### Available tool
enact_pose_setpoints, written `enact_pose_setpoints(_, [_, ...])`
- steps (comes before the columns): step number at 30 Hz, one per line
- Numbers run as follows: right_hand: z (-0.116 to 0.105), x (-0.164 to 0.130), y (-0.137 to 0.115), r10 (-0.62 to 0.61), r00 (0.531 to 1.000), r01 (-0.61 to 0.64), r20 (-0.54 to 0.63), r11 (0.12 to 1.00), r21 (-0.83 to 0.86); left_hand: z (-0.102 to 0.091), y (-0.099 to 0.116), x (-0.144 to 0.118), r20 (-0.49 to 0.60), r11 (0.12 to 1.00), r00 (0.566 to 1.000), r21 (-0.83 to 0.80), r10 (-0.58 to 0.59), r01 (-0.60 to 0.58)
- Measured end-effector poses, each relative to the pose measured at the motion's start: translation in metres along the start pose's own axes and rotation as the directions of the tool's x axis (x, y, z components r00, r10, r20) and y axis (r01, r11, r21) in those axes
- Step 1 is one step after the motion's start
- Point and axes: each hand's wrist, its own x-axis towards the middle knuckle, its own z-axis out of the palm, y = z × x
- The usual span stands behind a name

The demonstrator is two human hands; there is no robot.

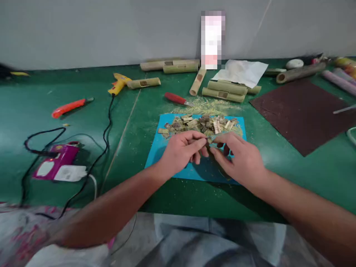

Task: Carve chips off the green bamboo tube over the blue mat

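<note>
Over the blue mat (155, 155) | left hand (182, 151): pinched on a small chip (209, 141) | right hand (243, 157): finger and thumb at its other side (cannot tell whether gripping) | progress: this chip apparently unfinished; loose pile (191, 124) beyond, done or waiting unclear

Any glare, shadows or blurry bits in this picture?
All in the head view: pale glare on the glossy green tabletop, far left; shadow on the flat blue sheet beneath the left hand and right hand; coarse blocks masking the bright upright rectangle by the grey wall; the small brownish piece between the hands too blurred to identify.
</note>
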Motion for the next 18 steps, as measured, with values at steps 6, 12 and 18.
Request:
enact_pose_setpoints(6, [0.000,0.000,0.001,0.040,0.999,-0.042,0.021,0.997,0.068,0.005,-0.002,-0.003,0.056,0.999,0.998,0.033,-0.007,0.005])
enact_pose_setpoints(12, [0.000,-0.001,0.001,0.029,0.999,-0.030,0.012,0.999,0.039,-0.001,-0.001,-0.001,-0.027,0.995,0.998,0.080,0.058,-0.056])
enact_pose_setpoints(18, [-0.004,0.001,-0.005,0.152,0.960,-0.093,0.234,0.965,-0.244,-0.025,-0.003,0.010,-0.223,0.904,0.933,0.389,0.281,-0.179])
